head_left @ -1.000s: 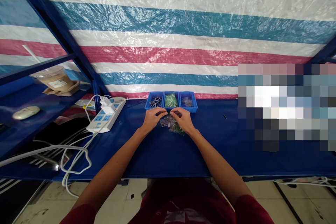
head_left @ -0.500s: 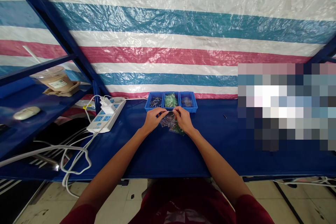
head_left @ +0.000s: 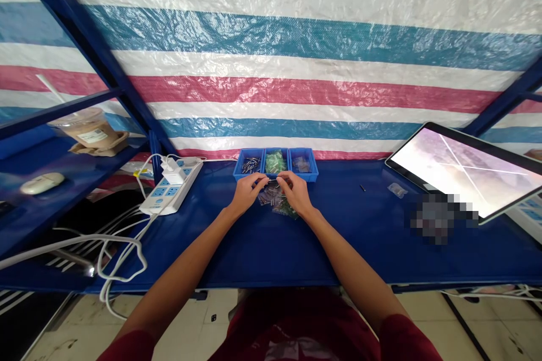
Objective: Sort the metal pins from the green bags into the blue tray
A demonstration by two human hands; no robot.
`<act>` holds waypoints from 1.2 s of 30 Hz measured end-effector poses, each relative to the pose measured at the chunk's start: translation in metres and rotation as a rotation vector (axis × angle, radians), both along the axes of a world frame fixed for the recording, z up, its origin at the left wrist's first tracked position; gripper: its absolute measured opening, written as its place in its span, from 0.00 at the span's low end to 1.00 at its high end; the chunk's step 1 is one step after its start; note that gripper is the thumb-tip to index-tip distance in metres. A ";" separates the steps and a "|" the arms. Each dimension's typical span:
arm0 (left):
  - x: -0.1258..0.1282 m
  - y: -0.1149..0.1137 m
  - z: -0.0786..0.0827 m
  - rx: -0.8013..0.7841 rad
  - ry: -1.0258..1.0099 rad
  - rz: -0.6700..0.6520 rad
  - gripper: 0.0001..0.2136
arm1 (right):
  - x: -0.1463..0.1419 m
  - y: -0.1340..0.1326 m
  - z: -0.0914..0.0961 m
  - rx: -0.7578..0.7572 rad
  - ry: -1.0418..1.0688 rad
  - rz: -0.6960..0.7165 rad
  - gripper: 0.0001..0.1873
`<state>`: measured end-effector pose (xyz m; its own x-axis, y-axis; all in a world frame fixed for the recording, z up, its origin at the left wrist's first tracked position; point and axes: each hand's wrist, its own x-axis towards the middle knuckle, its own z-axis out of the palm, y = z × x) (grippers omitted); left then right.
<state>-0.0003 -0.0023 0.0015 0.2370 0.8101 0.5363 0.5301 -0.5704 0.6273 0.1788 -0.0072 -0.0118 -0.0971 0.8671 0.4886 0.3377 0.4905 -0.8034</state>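
Observation:
My left hand [head_left: 246,190] and my right hand [head_left: 297,193] meet at the middle of the blue table, fingertips pinched. Between them they hold a small thin light-coloured piece [head_left: 273,180], too small to name. Beneath the hands lie small clear bags with dark contents [head_left: 266,197], some greenish bags [head_left: 288,210] and a pair of tiny metal pins [head_left: 272,202]. Right behind my hands stand three joined blue bins: the left one holds loose metal pins [head_left: 251,166], the middle one green packets [head_left: 275,162], the right one clear bags [head_left: 301,164].
A white power strip [head_left: 173,186] with plugs and loose cables [head_left: 122,248] is on the left. On a side shelf are a drink cup [head_left: 91,130] and a mouse [head_left: 42,183]. To the right are a dark pin [head_left: 363,187], a small bag [head_left: 397,189] and a tilted screen [head_left: 461,169].
Both hands stay nearly in place, still pinching the small piece, with slight finger movement. The large blur at the right has shrunk, so the screen and small bag show now.

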 end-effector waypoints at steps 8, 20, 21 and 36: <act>0.002 0.000 0.001 -0.105 -0.122 -0.011 0.16 | -0.002 0.002 -0.005 0.038 -0.002 0.036 0.11; 0.001 0.000 0.001 -0.156 -0.242 -0.027 0.15 | -0.001 -0.002 0.003 -0.051 0.101 0.016 0.17; 0.001 0.001 0.000 -0.158 -0.248 -0.029 0.15 | -0.001 -0.002 0.003 -0.072 0.122 0.017 0.18; 0.004 0.005 -0.001 -0.228 -0.457 -0.103 0.13 | -0.005 -0.001 -0.002 -0.147 0.120 0.117 0.20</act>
<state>0.0038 0.0030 0.0001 0.1045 0.9030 0.4167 0.1214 -0.4275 0.8958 0.1737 -0.0087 -0.0136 -0.1502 0.9160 0.3720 0.1832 0.3955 -0.9000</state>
